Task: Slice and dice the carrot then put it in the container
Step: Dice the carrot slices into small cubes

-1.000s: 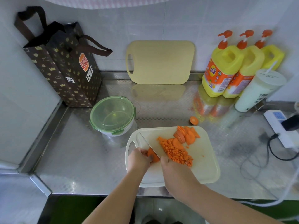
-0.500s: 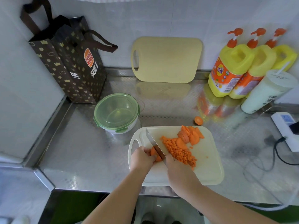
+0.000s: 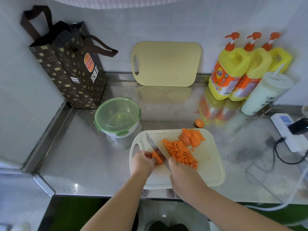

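Dicing step, I think: the left hand holds the carrot piece on the board, and the right hand grips the knife across it. The next cut needs fingers kept back; the container (lid on) stands at ten o'clock.

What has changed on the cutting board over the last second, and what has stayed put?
Little. The right hand still grips the knife, its blade only tilting slightly over the carrot piece that the left hand keeps holding. Nothing was picked up or released. The diced pile, slices, stray carrot end and lidded container stayed put.
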Demonstrator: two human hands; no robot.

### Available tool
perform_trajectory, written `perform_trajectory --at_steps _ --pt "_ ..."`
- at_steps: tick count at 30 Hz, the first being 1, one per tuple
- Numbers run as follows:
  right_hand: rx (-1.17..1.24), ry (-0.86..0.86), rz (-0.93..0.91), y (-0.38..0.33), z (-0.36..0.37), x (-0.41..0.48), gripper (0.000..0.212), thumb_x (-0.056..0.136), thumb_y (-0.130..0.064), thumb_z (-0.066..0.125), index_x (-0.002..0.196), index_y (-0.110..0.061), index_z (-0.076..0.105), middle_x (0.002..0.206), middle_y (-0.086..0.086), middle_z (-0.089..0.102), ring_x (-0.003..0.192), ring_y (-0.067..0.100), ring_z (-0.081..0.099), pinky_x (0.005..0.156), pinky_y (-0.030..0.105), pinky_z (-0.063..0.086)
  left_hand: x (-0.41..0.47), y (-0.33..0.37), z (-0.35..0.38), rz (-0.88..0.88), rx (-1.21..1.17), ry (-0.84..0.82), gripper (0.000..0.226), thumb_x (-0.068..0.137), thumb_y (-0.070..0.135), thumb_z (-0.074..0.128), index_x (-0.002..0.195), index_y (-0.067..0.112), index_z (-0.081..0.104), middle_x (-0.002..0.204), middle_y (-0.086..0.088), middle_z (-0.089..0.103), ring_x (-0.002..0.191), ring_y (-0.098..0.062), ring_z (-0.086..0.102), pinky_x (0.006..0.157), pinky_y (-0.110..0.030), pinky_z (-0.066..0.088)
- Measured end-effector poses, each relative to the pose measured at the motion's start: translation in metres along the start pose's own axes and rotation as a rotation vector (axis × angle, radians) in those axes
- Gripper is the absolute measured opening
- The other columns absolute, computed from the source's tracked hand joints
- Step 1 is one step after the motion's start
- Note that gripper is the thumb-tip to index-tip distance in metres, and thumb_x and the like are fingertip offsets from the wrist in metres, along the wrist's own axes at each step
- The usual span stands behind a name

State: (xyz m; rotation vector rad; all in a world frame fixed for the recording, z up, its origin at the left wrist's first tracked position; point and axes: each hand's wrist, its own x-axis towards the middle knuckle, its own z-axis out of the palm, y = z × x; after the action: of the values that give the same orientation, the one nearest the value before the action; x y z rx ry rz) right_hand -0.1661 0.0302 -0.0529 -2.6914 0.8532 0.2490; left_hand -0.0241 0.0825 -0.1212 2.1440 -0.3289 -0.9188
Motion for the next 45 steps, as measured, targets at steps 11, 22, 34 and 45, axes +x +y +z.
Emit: perform_trajectory --at_steps 11,22,34,45 --pt "-0.04 -0.018 -0.009 -0.006 0.004 0.002 0.036 0.086 -0.01 0.057 0.119 -0.01 0.042 0.092 0.0 0.065 0.064 0.013 0.058 0.042 0.014 0.019 0.001 0.001 -0.001 -0.01 -0.031 0.016 0.004 0.078 0.015 0.068 0.074 0.015 0.067 0.071 -0.004 0.071 0.069 -0.024 0.064 0.07 -0.035 0.055" --pt "0.084 -0.065 0.041 -0.002 0.014 0.014 0.026 0.093 -0.005 0.041 0.117 -0.016 0.038 0.072 -0.009 0.05 0.051 0.007 0.044 0.043 0.017 0.025 -0.003 0.003 -0.004 -0.039 -0.074 -0.01 0.004 0.078 0.009 0.065 0.079 0.013 0.066 0.072 -0.002 0.069 0.071 -0.019 0.062 0.072 -0.031 0.053" --pt "-0.026 -0.028 0.001 -0.009 -0.006 -0.002 0.035 0.092 -0.006 0.046 0.126 -0.01 0.038 0.087 0.0 0.06 0.053 0.007 0.04 0.043 0.018 0.021 -0.009 0.007 -0.006 -0.037 -0.072 0.003 0.005 0.077 0.013 0.068 0.077 0.018 0.066 0.078 -0.003 0.071 0.081 -0.022 0.066 0.075 -0.031 0.054" --pt "-0.042 -0.081 0.013 -0.012 0.002 0.002 0.036 0.089 -0.004 0.05 0.122 -0.009 0.038 0.1 0.004 0.064 0.086 0.019 0.065 0.047 0.017 0.026 -0.005 0.004 -0.004 -0.092 -0.134 -0.011 0.007 0.075 0.011 0.07 0.081 0.013 0.067 0.075 -0.004 0.073 0.081 -0.024 0.069 0.08 -0.038 0.057"
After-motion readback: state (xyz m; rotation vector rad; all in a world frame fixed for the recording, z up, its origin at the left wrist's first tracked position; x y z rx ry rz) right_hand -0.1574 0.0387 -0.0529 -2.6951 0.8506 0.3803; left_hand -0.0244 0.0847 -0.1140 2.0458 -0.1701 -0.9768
